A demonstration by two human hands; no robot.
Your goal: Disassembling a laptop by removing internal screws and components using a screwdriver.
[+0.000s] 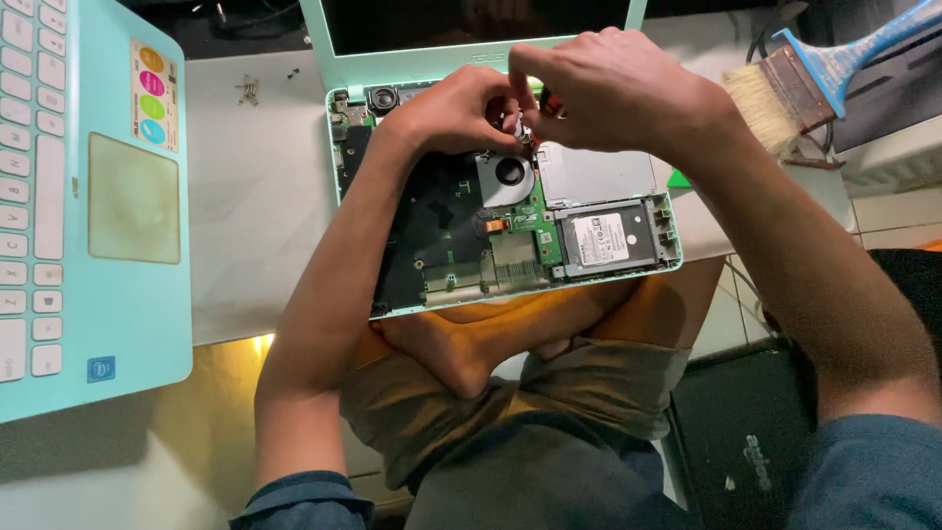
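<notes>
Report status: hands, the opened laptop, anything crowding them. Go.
Left hand and right hand pinch a small part above the round fan. Mint-green opened laptop base flat on table. Blue-handled paintbrush beside right forearm, apart.

1. From my remote seat this reads as an informal repair spot, probably in a home rather than a fitted workshop.
2. I see an opened laptop base, its circuit board, fan and drive bare, on a low white table.
3. A detached mint keyboard cover lies beside it; loose screws and a dusting brush sit nearby.
4. The person sits cross-legged on a tiled floor.
</notes>
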